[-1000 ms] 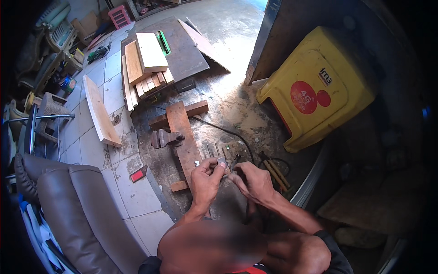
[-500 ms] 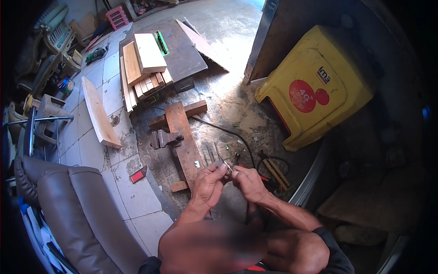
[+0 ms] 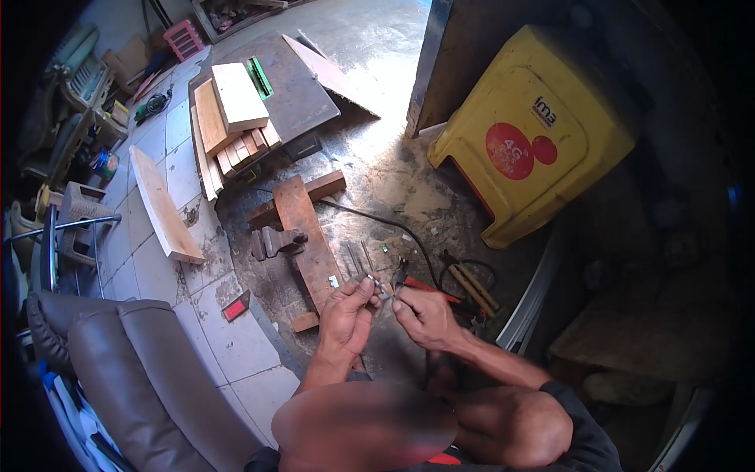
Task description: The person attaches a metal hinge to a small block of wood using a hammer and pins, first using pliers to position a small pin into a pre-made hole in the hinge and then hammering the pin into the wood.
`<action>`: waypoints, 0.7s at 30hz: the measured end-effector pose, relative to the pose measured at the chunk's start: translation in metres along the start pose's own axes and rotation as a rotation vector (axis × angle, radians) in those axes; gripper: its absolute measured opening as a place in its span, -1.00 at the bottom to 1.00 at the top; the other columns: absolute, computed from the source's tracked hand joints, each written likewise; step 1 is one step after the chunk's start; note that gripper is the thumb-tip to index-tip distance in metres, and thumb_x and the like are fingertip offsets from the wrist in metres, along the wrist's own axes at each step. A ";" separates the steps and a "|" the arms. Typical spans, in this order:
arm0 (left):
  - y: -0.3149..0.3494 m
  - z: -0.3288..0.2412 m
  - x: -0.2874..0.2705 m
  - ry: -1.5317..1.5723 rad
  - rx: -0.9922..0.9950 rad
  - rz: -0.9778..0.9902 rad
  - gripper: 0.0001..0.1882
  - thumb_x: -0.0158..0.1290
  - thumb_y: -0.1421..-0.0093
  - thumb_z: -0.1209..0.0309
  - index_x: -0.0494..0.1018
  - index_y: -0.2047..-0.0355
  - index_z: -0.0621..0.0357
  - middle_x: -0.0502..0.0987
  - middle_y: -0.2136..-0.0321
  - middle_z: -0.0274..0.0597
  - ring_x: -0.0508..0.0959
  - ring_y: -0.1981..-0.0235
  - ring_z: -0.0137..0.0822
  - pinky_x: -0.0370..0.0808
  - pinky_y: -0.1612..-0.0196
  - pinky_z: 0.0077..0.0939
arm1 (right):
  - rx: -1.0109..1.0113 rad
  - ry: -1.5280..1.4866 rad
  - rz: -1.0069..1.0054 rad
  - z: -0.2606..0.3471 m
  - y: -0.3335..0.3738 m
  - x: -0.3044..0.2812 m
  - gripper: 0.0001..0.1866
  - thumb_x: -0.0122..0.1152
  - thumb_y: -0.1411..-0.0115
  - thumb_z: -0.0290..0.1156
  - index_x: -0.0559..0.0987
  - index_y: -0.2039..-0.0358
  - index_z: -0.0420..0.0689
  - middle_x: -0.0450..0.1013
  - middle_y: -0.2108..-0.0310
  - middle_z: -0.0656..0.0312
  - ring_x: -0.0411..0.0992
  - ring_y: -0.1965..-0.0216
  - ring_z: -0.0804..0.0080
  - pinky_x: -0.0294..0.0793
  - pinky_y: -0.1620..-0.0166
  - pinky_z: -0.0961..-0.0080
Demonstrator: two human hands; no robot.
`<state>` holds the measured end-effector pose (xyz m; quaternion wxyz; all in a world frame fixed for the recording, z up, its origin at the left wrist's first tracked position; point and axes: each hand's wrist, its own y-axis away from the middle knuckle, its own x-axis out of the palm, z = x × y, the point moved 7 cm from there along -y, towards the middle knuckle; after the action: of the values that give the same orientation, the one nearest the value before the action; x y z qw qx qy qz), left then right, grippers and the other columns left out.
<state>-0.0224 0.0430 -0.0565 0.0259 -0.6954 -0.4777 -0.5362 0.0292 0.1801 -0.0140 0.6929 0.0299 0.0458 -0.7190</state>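
My left hand [image 3: 346, 316] is closed, its thumb and fingers pinching a small shiny metal piece [image 3: 373, 278] whose kind is too small to tell. Just to its right, my right hand [image 3: 429, 316] is curled with thumb against forefinger; something small and thin shows at its fingertips, but I cannot make out what. A narrow gap parts the hands. Below them on the floor lie thin metal rods [image 3: 366, 256]. Left of the hands is a worn wooden board [image 3: 305, 236] with a metal vise [image 3: 277, 241] on it and a small white piece [image 3: 333, 281] near its close end.
Stacked timber [image 3: 240, 98] and a green tool [image 3: 259, 77] rest on a low dark table [image 3: 311, 98]. A yellow plastic stool [image 3: 543, 86] stands tipped at right. Pliers-like handles [image 3: 472, 287] and a black cable [image 3: 393, 220] lie ahead. A brown cushioned seat [image 3: 149, 370] is at left.
My hands have drawn slightly apart, so a gap shows between their fingertips. The whole view has shifted a little, moving the surroundings left and up.
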 end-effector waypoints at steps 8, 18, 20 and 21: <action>-0.011 -0.054 -0.015 0.173 0.305 -0.040 -0.81 0.15 -0.40 0.46 0.58 0.06 0.30 0.60 0.30 -0.20 0.55 0.33 -0.44 0.54 0.21 -0.60 | 0.013 0.308 0.171 -0.010 0.036 0.008 -0.69 0.04 -0.39 -0.29 0.42 0.43 -0.24 0.33 0.56 0.02 0.40 0.54 0.14 0.42 0.40 0.19; 0.004 -0.035 -0.003 -0.097 0.102 -0.184 -0.60 0.05 -0.43 0.41 0.45 -0.12 0.52 0.58 0.28 -0.11 0.55 0.31 -0.35 0.55 0.16 -0.43 | 0.334 0.887 0.049 -0.129 0.079 -0.051 -0.66 0.29 -0.23 -0.16 0.64 0.10 -0.10 0.55 0.07 -0.11 0.50 -0.07 -0.15 0.49 -0.09 -0.07; 0.006 -0.037 -0.004 -0.095 0.103 -0.189 -0.59 0.02 -0.44 0.40 0.44 -0.14 0.53 0.58 0.26 -0.10 0.54 0.29 -0.33 0.55 0.14 -0.42 | 0.339 0.949 -0.111 -0.128 0.076 -0.081 -0.64 0.32 -0.20 -0.22 0.61 0.05 -0.11 0.51 0.03 -0.10 0.47 -0.09 -0.17 0.48 -0.11 -0.06; 0.005 -0.038 -0.006 -0.093 0.113 -0.186 -0.58 0.00 -0.44 0.39 0.44 -0.15 0.53 0.58 0.26 -0.09 0.54 0.29 -0.33 0.55 0.13 -0.41 | 0.372 1.000 -0.145 -0.130 0.074 -0.096 -0.63 0.34 -0.18 -0.24 0.60 0.04 -0.12 0.49 0.02 -0.10 0.46 -0.07 -0.16 0.47 -0.09 -0.07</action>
<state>-0.0463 0.0156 -0.0420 -0.0070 -0.6699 -0.5701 -0.4756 0.1037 0.2869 -0.1345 0.5180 0.4877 0.2440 -0.6590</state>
